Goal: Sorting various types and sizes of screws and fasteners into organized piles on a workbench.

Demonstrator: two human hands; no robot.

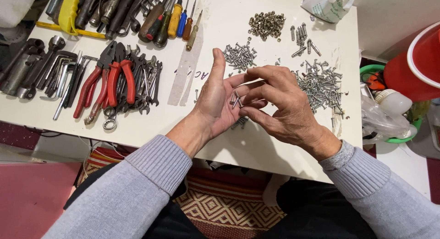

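Note:
My left hand [215, 101] is held palm up over the white table [151, 124], cupping a few small silver screws [236, 100]. My right hand [282, 103] reaches across it, its fingertips pinching at the screws in the left palm. More loose screws [240, 123] lie on the table just under the hands. Both arms wear grey knit sleeves.
Piles of silver screws [321, 85], smaller screws [239, 56], nuts [266, 24] and bolts [302, 39] lie behind the hands. Red-handled pliers [110, 80], wrenches, hex keys [59, 76] and screwdrivers [174, 19] fill the left. A red bucket [417, 60] and green basket [389, 138] stand right.

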